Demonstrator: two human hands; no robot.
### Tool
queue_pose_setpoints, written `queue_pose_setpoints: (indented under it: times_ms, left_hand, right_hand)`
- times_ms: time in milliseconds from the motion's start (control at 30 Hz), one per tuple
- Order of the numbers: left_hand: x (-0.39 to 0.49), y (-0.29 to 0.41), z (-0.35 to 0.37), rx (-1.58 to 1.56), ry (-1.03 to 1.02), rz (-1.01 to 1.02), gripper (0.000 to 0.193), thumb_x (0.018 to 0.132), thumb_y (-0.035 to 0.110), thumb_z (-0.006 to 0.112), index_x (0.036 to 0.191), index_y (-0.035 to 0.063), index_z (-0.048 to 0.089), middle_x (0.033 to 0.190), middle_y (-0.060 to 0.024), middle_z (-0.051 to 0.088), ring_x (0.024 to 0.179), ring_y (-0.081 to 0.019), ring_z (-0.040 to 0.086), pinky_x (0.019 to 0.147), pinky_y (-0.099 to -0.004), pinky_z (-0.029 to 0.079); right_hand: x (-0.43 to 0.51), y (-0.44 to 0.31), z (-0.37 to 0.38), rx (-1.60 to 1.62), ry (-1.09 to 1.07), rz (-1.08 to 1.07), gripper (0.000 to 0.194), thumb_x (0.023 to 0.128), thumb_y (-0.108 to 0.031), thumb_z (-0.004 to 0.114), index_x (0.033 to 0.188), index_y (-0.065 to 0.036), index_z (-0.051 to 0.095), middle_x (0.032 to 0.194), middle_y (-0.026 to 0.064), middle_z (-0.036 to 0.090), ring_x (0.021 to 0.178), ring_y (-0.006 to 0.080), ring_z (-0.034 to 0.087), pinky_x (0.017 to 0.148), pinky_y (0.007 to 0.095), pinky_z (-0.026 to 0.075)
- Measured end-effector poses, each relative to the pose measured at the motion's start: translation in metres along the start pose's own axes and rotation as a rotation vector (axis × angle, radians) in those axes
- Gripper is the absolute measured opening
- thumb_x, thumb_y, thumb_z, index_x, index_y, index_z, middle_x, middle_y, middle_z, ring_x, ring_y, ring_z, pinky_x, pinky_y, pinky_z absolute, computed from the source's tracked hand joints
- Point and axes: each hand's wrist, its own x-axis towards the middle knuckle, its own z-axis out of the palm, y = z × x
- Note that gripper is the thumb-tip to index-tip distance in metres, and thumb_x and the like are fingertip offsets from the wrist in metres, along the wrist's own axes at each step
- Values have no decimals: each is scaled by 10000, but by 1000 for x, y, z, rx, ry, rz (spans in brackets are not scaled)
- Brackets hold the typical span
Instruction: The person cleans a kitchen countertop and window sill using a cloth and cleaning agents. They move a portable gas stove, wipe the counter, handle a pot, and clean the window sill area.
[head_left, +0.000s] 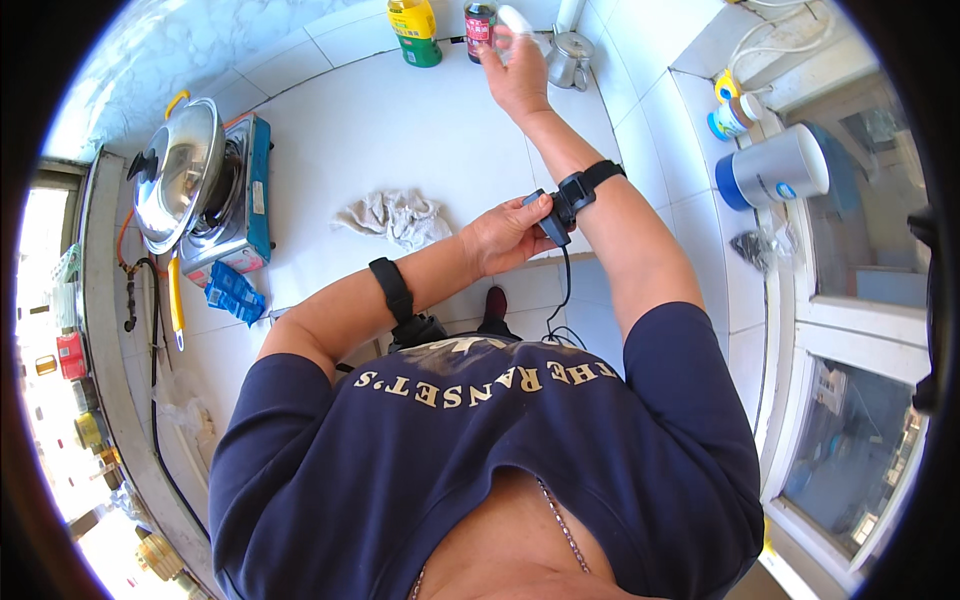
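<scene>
My left hand (514, 232) grips a small black device (556, 223) on a strap around my right forearm. Its thumb lies on top, and a black cable (562, 289) hangs from the device. My right hand (521, 79) is stretched out over the far side of the white tiled counter (360, 135), fingers apart. A white covering (514, 21) shows on one fingertip. The thumb overlaps a dark sauce bottle (478, 30) with a red label in the view; whether they touch I cannot tell. A second black strap (391, 289) circles my left forearm.
Left stands a portable gas stove (259, 187) with a lidded metal pan (180, 176) and a blue packet (234, 291) beside it. A crumpled cloth (397, 217) lies mid-counter. Behind are a yellow-green bottle (416, 34) and metal pot (571, 60). A cylindrical container (776, 166) is at right.
</scene>
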Motion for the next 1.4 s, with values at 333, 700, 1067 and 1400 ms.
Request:
queue_pose_setpoints:
  times_ms: [333,700,1067,1400]
  left_hand:
    - [-55,-39,8,-110,-191,-48,456,875,421,625,1193,99,569,1143,-84,647,1064,-237,622,970,-384,487]
    - [-111,-55,23,-118,-310,-72,391,896,429,594,1168,148,581,1120,-43,658,1095,-191,602,929,-471,481]
    - [-104,11,-62,159,238,120,482,934,588,460,1031,128,568,1077,-52,643,1023,-179,589,826,-348,451]
    - [-142,141,-115,163,774,1010,360,955,328,489,1169,38,483,1070,-102,609,915,-201,604,752,-340,448]
  right_hand:
    - [-46,-63,2,-479,-389,-551,472,784,-229,730,1169,-5,576,1121,136,602,1007,285,600,851,396,502]
    - [-41,-99,16,191,-211,487,434,775,-249,753,1065,32,593,1004,135,627,901,257,625,772,376,512]
    - [-95,-104,-16,-643,-391,-470,363,769,-290,718,975,2,656,1046,145,623,1001,328,595,808,432,498]
    - [-151,-165,17,-50,-435,-231,433,845,-220,675,1210,-25,547,1054,147,630,939,298,626,830,388,514]
